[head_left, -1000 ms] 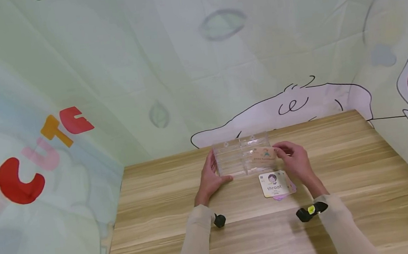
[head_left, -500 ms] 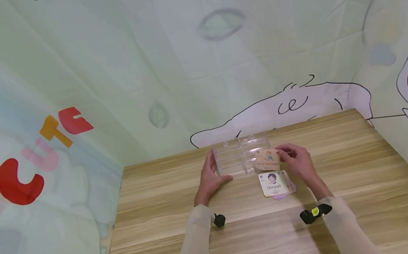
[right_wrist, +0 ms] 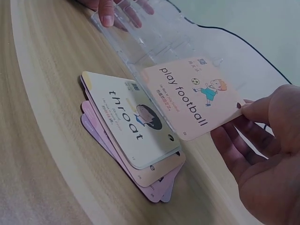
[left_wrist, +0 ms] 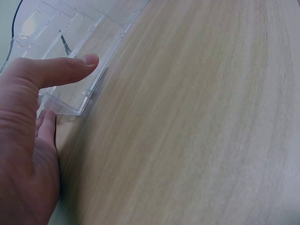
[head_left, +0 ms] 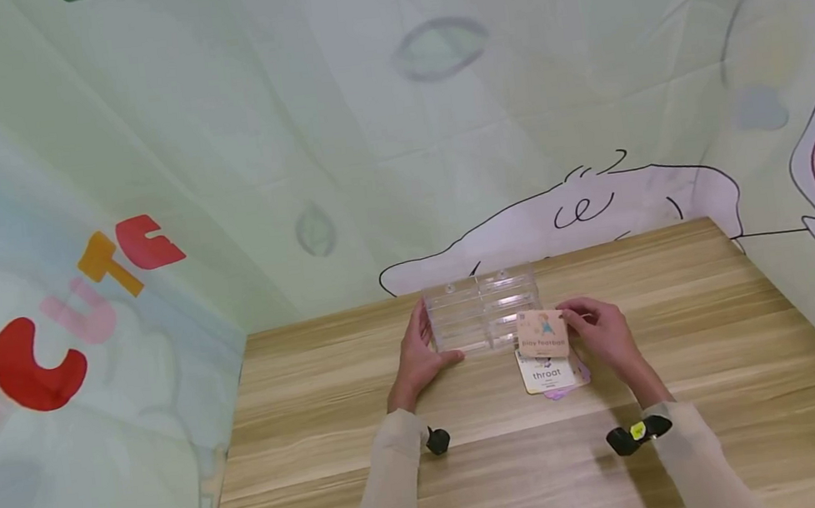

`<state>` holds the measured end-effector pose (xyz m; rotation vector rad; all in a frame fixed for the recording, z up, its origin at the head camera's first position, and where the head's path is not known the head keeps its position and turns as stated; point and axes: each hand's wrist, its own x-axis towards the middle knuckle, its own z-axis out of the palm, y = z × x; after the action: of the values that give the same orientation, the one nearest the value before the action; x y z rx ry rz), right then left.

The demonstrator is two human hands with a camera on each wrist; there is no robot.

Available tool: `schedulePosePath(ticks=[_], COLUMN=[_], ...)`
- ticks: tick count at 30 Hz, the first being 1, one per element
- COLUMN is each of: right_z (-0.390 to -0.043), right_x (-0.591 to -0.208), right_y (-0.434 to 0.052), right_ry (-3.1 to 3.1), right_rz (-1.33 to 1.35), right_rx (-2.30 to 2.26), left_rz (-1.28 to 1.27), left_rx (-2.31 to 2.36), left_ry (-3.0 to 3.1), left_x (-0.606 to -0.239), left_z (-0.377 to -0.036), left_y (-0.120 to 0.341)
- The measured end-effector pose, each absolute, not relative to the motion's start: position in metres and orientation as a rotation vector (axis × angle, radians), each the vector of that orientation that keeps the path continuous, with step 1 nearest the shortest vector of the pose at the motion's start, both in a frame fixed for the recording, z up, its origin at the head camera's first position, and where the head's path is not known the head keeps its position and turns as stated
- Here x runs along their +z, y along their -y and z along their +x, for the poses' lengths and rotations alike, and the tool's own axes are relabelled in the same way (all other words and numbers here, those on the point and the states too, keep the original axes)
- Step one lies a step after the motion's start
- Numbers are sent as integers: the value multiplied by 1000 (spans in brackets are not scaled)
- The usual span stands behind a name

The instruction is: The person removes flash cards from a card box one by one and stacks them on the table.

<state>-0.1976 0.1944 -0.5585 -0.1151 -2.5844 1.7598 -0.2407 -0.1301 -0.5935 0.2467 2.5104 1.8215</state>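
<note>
My right hand (head_left: 601, 337) pinches a peach "play football" flash card (head_left: 543, 335) at its right corner, thumb on top. The card is tilted above a fanned stack of flash cards (right_wrist: 126, 124) on the table, topped by a white "throat" card (head_left: 547, 379) that it partly covers in the head view. Behind them sits a clear plastic divided box (head_left: 460, 319) with two columns of compartments. My left hand (head_left: 423, 357) holds the box at its left side, the thumb (left_wrist: 70, 70) over the front edge and the fingers along the side wall.
The wood-grain table (head_left: 307, 433) reaches back to a printed cloth backdrop (head_left: 363, 125), close behind the box. A dark wrist camera (head_left: 438, 441) sits at the left cuff, and another wrist camera (head_left: 628, 437) at the right.
My right hand has drawn the "play football" card away from the box, down toward me and slightly right, so it now overlaps the "throat" card. The left hand and box stay put.
</note>
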Motion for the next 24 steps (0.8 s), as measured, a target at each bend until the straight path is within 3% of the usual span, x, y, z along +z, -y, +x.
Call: schedulePosePath(ticks=[24], right_z=[-190], right_x=[-575], right_y=[-199], right_ry=[2764], right_rz=[-105], right_rx=[1693], left_rz=[247], left_rx=[1821], left_ry=[-2506], left_x=[-600], left_z=[-244], left_y=[133])
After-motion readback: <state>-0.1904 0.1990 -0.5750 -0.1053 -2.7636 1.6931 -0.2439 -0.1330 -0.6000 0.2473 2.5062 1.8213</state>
